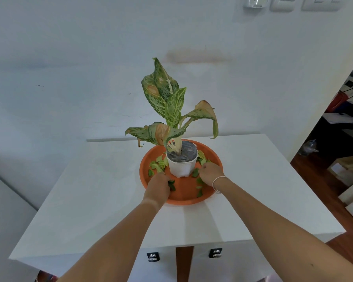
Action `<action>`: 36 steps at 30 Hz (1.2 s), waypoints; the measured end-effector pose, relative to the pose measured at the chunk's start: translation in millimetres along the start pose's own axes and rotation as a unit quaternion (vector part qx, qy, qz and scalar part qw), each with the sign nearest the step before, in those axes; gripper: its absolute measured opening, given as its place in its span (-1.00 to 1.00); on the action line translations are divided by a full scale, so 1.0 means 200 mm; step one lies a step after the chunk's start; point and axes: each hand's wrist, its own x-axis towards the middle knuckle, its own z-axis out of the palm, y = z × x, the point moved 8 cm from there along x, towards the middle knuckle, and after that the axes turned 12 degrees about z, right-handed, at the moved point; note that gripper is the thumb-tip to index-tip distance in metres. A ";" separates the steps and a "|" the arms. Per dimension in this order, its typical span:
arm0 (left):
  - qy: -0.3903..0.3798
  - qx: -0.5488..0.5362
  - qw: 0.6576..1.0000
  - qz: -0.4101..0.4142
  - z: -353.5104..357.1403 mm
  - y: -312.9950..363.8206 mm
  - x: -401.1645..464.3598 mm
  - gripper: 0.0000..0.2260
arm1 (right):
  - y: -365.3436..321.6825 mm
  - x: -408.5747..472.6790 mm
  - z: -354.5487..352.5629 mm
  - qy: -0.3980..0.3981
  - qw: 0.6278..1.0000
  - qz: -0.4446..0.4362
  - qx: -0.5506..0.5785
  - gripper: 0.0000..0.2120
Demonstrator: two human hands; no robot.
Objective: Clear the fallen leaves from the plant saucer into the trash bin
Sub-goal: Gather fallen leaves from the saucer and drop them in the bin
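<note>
- Basically both hands are down in the orange saucer [183, 197], centre of frame, one on each side of the white pot [182, 163].
- Left hand [158, 187]: fingers curled down over dark green leaves [171, 185] at its fingertips, lower left of the pot; looks like it pinches them, though the back of the hand hides the contact.
- Right hand [210, 173]: fingers curled toward the pot, touching a leaf [195, 172] just beside the pot's lower right edge; can't tell if it actually grips it.
- Pale green leaf pile [158, 164] sits just above the left hand, left of the pot, so the left hand is nearer to it.
- Loose leaves [199, 187] lie just below and left of the right hand, toward the saucer's near rim; a few more [202, 156] sit above it by the pot.
- Leaves ring the pot, so each hand works its own side; the pot blocks a cross reach.
- Plant [171, 110] stands upright in the pot, drooping foliage above the hands.
- Trash bin not in view; can't say which way the carry goes.
- Saucer rests on the white table [102, 196]; most leaves not yet cleared, early in the job by my read.
</note>
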 end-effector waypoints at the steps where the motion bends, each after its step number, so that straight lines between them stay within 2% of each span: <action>1: 0.000 0.001 1.000 0.002 0.00 0.00 0.00 -0.67 | 0.00 0.01 -0.01 0.004 1.000 -0.004 0.009 -0.66; 5: -0.004 -0.005 1.000 -0.001 0.00 -0.02 0.01 -0.68 | -0.03 0.02 -0.02 0.021 0.999 -0.031 0.011 -0.62; 9: -0.014 -0.039 0.999 -0.016 0.00 -0.04 0.03 -0.66 | -0.05 0.02 -0.03 0.053 0.992 -0.067 -0.087 -0.59; 14: -0.026 -0.074 0.995 -0.062 -0.02 -0.06 0.06 -0.70 | -0.06 0.01 -0.02 0.032 0.975 -0.128 -0.177 -0.65; 17: -0.031 -0.067 0.996 -0.059 -0.02 -0.05 0.07 -0.70 | -0.07 0.01 -0.01 0.036 0.966 -0.156 -0.205 -0.70; 24: 0.026 -0.033 0.999 -0.035 -0.11 -0.06 0.07 -0.66 | -0.08 -0.01 0.05 0.048 0.940 -0.184 -0.283 -0.67; 29: 0.048 -0.015 0.998 -0.030 -0.13 -0.07 0.06 -0.63 | -0.09 -0.02 0.05 0.065 0.944 -0.178 -0.272 -0.74; 33: -0.030 0.066 0.997 0.017 -0.09 -0.04 0.07 -0.71 | -0.09 -0.06 0.04 0.078 0.937 -0.193 -0.282 -0.73; 36: -0.100 0.119 0.986 0.066 -0.05 -0.03 0.07 -0.69 | -0.08 -0.07 0.05 0.028 0.934 -0.196 -0.297 -0.74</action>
